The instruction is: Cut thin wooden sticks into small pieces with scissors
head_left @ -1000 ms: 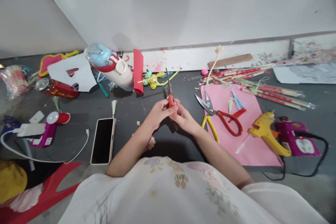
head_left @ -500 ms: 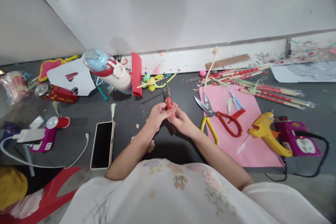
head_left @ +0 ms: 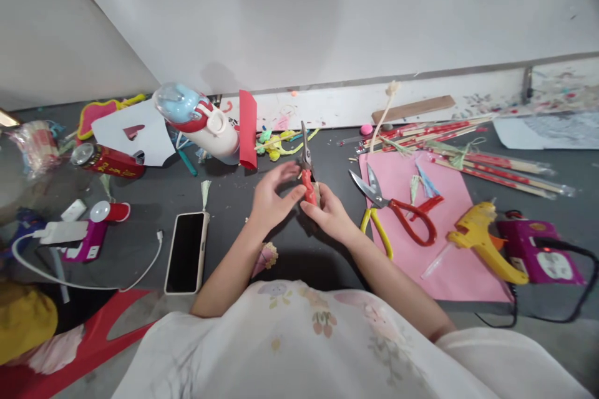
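My right hand (head_left: 330, 213) is closed around the handles of a red-handled tool (head_left: 307, 184). It has long, narrow metal jaws that point away from me; whether they are pliers or shears I cannot tell. Beside it, my left hand (head_left: 277, 196) is open, fingers spread, its thumb tip close to or touching the red handle. A small pink piece with a pale bumpy edge (head_left: 266, 257) lies partly under my left forearm. To the right, large scissors with red handles (head_left: 393, 204) rest with their blades apart, over a yellow-handled tool (head_left: 378, 230).
A pink sheet (head_left: 444, 268) bears a yellow glue gun (head_left: 486, 240) beside a purple power block (head_left: 540, 249). Wrapped red sticks (head_left: 496, 173) lie behind. A phone (head_left: 187, 254), a bottle (head_left: 218, 137), a red can (head_left: 112, 161) and a white cable (head_left: 145, 271) are leftward.
My left hand has let go of the red-handled tool, moved slightly left and spread its fingers. The tool stays in my right hand. The view has shifted slightly.
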Demonstrator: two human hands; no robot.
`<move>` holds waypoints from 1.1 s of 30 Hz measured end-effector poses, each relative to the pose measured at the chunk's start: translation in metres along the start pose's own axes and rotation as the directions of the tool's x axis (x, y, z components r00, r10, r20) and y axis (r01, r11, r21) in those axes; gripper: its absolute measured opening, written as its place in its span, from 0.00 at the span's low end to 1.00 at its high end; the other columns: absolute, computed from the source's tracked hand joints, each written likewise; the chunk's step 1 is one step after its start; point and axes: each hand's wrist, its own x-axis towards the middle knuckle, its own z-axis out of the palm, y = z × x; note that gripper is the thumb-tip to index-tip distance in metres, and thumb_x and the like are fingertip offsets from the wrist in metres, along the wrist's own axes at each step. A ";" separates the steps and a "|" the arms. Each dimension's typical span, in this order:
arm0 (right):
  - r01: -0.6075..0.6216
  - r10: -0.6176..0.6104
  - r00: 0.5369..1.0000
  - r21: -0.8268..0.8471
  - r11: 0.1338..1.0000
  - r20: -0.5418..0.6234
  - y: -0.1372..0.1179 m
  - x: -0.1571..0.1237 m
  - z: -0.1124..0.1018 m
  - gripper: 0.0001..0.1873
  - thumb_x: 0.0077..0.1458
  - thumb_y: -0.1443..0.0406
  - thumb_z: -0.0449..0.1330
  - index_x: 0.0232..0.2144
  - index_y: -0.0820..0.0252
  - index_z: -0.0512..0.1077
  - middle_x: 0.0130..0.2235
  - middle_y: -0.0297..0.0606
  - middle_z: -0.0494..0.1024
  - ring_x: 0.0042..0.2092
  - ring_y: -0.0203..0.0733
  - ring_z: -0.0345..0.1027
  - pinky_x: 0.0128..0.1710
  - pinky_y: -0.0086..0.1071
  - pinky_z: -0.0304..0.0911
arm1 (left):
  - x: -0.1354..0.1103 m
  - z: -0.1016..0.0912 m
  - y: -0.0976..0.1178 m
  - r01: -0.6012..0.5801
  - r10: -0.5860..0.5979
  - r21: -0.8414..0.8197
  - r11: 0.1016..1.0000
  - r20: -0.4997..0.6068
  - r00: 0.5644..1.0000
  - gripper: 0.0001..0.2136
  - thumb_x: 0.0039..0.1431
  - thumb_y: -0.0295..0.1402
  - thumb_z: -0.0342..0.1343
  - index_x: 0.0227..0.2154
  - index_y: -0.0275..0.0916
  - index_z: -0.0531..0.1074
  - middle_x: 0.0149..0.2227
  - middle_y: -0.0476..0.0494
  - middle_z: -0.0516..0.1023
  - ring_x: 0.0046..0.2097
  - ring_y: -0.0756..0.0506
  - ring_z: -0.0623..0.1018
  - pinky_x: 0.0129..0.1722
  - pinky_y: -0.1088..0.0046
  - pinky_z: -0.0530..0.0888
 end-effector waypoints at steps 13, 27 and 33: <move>0.044 0.005 0.943 -0.141 0.989 0.332 -0.017 -0.011 0.002 0.20 0.49 0.56 0.63 0.33 0.57 0.56 0.26 0.26 0.59 0.26 0.31 0.50 0.25 0.27 0.49 | 0.007 -0.045 -0.011 -0.149 0.466 0.731 0.666 -0.251 0.848 0.10 0.63 0.36 0.50 0.40 0.40 0.74 0.38 0.41 0.79 0.42 0.46 0.78 0.45 0.68 0.73; 0.102 -0.045 0.912 -0.118 0.988 0.407 -0.016 -0.009 -0.002 0.22 0.49 0.58 0.64 0.40 0.58 0.58 0.28 0.27 0.60 0.27 0.31 0.54 0.26 0.27 0.53 | 0.006 -0.066 -0.015 -0.294 0.544 0.758 0.582 -0.094 0.834 0.12 0.62 0.31 0.49 0.39 0.38 0.78 0.33 0.42 0.82 0.36 0.48 0.79 0.40 0.73 0.75; 0.072 -0.019 0.912 -0.113 0.991 0.410 -0.016 -0.010 -0.001 0.23 0.48 0.57 0.64 0.41 0.58 0.58 0.28 0.28 0.61 0.27 0.32 0.55 0.26 0.28 0.54 | 0.004 -0.073 -0.017 -0.265 0.453 0.733 0.627 -0.066 0.889 0.12 0.62 0.32 0.49 0.39 0.39 0.77 0.34 0.43 0.81 0.37 0.48 0.79 0.40 0.72 0.74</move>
